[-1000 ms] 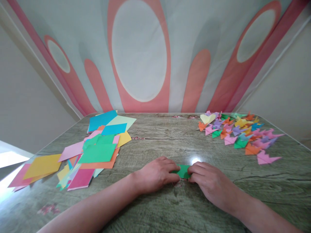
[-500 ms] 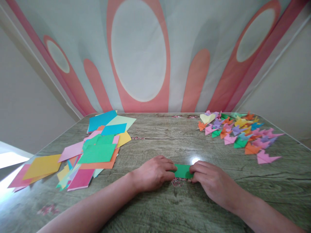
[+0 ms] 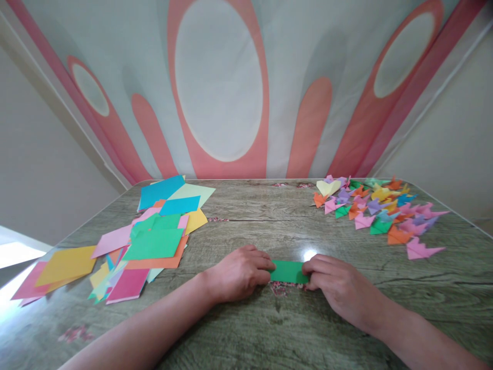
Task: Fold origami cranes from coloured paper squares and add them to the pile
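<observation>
A green sheet of origami paper (image 3: 288, 272), folded into a narrow rectangle, lies on the table between my two hands. My left hand (image 3: 246, 272) pinches its left end, with the fingertips on the edge. The right end is pinched by my right hand (image 3: 332, 280), thumb towards me and fingers on the far side. Both hands rest low over the tabletop, and the paper's outer ends are partly hidden under the fingers.
Loose coloured paper sheets (image 3: 156, 241) lie overlapping on the left of the wood-grain table (image 3: 246, 205). Several folded paper cranes (image 3: 381, 208) are grouped at the far right. A pink and white printed cloth (image 3: 219, 169) hangs behind the table.
My left hand has slid slightly left along the green paper, and more of the paper shows between my hands. My right hand has hardly moved.
</observation>
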A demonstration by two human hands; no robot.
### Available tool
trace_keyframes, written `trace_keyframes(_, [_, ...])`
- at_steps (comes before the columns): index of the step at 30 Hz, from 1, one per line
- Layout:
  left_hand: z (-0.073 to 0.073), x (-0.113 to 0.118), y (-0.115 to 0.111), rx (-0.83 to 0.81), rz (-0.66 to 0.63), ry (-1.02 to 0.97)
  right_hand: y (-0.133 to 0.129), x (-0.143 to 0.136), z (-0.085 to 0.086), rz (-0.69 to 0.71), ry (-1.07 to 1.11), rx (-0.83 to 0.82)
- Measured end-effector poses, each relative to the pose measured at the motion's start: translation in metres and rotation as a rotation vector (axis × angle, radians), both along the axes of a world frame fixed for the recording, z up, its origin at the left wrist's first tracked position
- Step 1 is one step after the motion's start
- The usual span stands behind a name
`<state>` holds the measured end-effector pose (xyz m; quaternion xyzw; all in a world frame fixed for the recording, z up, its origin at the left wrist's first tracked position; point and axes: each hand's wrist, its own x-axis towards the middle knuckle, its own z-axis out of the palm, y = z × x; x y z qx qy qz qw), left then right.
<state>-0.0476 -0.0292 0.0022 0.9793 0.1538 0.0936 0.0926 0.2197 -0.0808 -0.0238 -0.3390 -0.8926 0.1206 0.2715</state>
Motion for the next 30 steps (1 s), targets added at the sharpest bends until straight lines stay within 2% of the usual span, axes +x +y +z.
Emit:
trace_keyframes(9, [-0.005, 0.0, 0.002, 0.03, -0.035, -0.035, 0.0, 0.002, 0.0, 0.018, 0.047, -0.027])
trace_keyframes(15, [-0.013, -0.005, 0.002, -0.05, -0.017, -0.088, 0.001, 0.006, -0.004, 0.007, 0.08, -0.099])
trace_keyframes(18, [-0.016, -0.005, -0.002, -0.108, 0.056, -0.149, 0.002, 0.01, -0.011, -0.059, 0.154, -0.221])
trace_keyframes(20, [-0.015, -0.002, -0.007, -0.123, 0.169, -0.19, 0.004, 0.012, -0.015, -0.152, 0.201, -0.291])
trace_keyframes(23, [-0.014, 0.007, -0.014, -0.176, 0.325, -0.196, 0.005, 0.01, -0.018, -0.293, 0.23, -0.281])
trace_keyframes(26, [-0.015, 0.013, -0.017, -0.209, 0.355, -0.154, 0.003, 0.005, -0.019, -0.349, 0.2, -0.242])
trace_keyframes(30, [-0.016, 0.017, -0.018, -0.204, 0.353, -0.147, -0.002, -0.003, -0.017, -0.326, 0.161, -0.227])
